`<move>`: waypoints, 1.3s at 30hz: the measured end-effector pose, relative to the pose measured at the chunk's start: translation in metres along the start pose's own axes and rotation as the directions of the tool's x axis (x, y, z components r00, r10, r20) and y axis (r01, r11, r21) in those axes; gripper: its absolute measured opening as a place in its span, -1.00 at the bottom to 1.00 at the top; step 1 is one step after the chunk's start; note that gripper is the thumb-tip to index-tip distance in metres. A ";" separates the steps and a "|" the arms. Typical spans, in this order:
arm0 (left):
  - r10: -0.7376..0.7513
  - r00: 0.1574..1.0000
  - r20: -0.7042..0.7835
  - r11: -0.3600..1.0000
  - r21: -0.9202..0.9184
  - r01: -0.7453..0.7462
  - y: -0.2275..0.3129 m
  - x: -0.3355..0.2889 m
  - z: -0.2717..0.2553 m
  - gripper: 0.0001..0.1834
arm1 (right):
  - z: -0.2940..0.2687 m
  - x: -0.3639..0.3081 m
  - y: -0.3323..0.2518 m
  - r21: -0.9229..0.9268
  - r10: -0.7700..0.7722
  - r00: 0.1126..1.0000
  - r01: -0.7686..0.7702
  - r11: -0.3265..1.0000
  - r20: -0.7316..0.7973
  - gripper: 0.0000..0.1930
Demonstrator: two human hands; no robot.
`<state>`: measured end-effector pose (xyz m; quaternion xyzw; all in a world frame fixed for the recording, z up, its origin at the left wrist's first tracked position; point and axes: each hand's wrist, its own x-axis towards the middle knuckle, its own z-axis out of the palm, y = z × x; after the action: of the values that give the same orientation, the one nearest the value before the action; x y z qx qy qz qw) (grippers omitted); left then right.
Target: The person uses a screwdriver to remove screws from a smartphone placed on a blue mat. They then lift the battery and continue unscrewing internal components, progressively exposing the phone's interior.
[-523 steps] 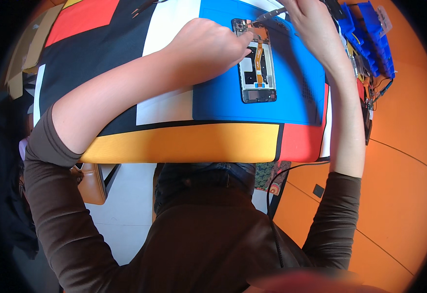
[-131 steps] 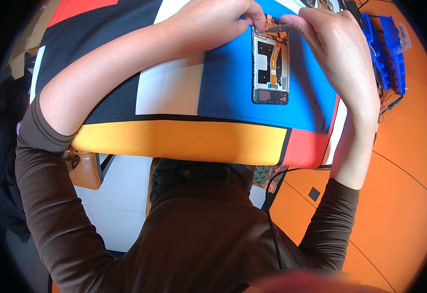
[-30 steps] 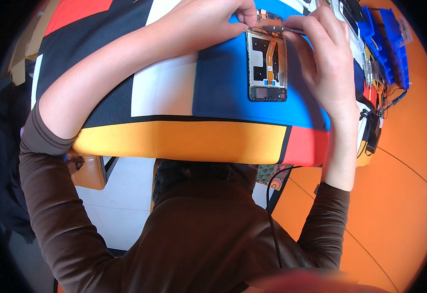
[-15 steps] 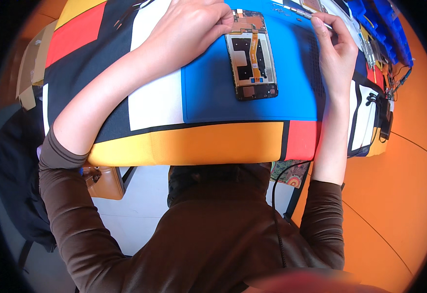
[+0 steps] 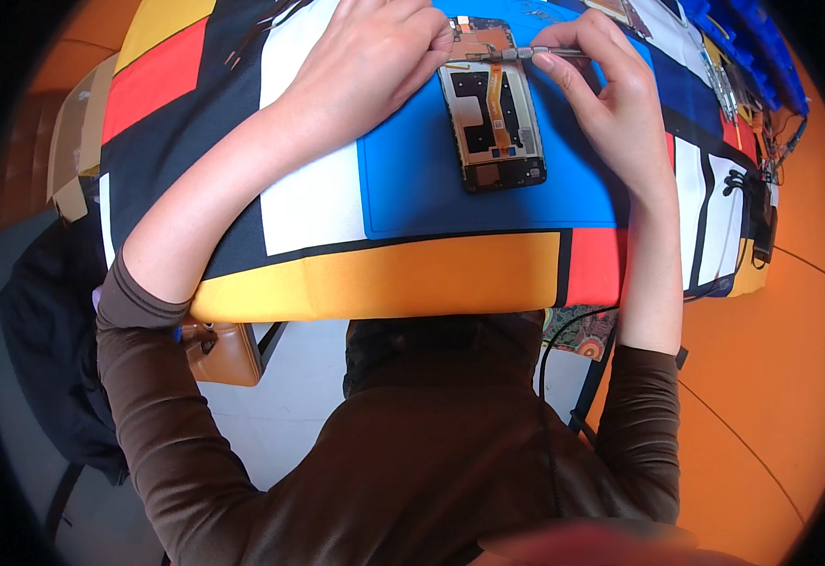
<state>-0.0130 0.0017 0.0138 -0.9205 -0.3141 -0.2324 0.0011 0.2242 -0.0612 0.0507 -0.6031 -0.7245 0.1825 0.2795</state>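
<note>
An opened smartphone (image 5: 477, 115) lies on a blue mat (image 5: 408, 203), its inner frame, circuit board and an orange flex cable (image 5: 495, 104) exposed. My left hand (image 5: 375, 52) is closed at the phone's upper left edge, fingertips curled together; whatever they pinch is hidden. In my right hand (image 5: 612, 90), a slim silver screwdriver (image 5: 549, 53) is held between thumb and fingers. Its thin shaft points left across the upper part of the phone, over the circuit board, toward my left fingertips. Whether its tip touches anything cannot be made out.
Blue plastic bins (image 5: 757, 47) stand at the far right, beside several thin metal tools (image 5: 717, 85). Black cables (image 5: 738, 184) lie on the table's right side. A cardboard box (image 5: 73, 160) is at the left, and a patterned cloth (image 5: 375, 283) covers the table.
My right hand has swung left and the screwdriver now lies across the phone's upper part instead of pointing away beyond it. My left hand stays at the phone's edge. The whole view has shifted slightly.
</note>
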 end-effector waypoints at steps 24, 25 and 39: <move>-0.062 0.998 0.012 0.773 -0.631 0.055 -0.026 -0.008 0.035 -0.89 | -0.007 0.023 0.002 -0.170 -0.318 0.948 0.314 0.934 0.001 -0.79; -0.054 0.998 0.014 0.781 -0.622 0.051 -0.026 -0.008 0.035 -0.89 | -0.008 0.022 0.009 -0.159 -0.307 0.951 0.300 0.941 -0.023 -0.79; -0.118 0.993 -0.006 0.866 -0.490 0.099 -0.025 0.000 0.022 -0.87 | -0.048 0.010 0.134 0.679 0.362 0.850 -0.007 0.734 -0.383 -0.74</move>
<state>-0.0177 0.0247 -0.0093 -0.8674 -0.2962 -0.3205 -0.2390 0.3564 -0.0275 0.0095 -0.5633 -0.4521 0.2926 0.6266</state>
